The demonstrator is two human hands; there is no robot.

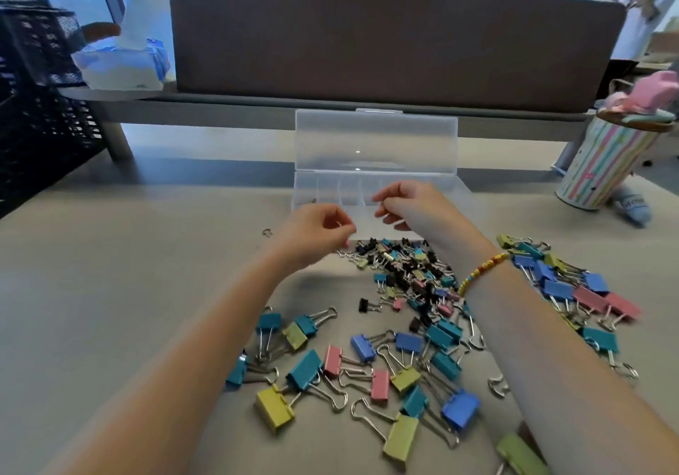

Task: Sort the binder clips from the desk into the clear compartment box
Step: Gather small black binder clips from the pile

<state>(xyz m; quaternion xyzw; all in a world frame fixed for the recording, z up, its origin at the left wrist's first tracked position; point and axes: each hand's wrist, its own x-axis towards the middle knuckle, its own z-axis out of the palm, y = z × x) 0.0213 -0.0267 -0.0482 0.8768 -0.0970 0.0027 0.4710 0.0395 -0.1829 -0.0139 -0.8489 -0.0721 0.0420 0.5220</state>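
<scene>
Steel-and-paint clips point(385, 349), light, stiff and springy, best pinched by the coloured body, lie heaped just before the open box point(374, 151), over which left hand point(312, 232) and right hand point(404, 203) hover, fingers curled, contents unclear.

Bare forearms, beaded bracelet point(481, 272)

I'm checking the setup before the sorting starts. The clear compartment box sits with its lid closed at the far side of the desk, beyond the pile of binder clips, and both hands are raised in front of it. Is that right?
Not quite. The head view shows the clear compartment box with its lid open, standing upright behind the compartments. The rest holds: it sits beyond the binder clips, with the left hand and right hand raised in front.
</scene>
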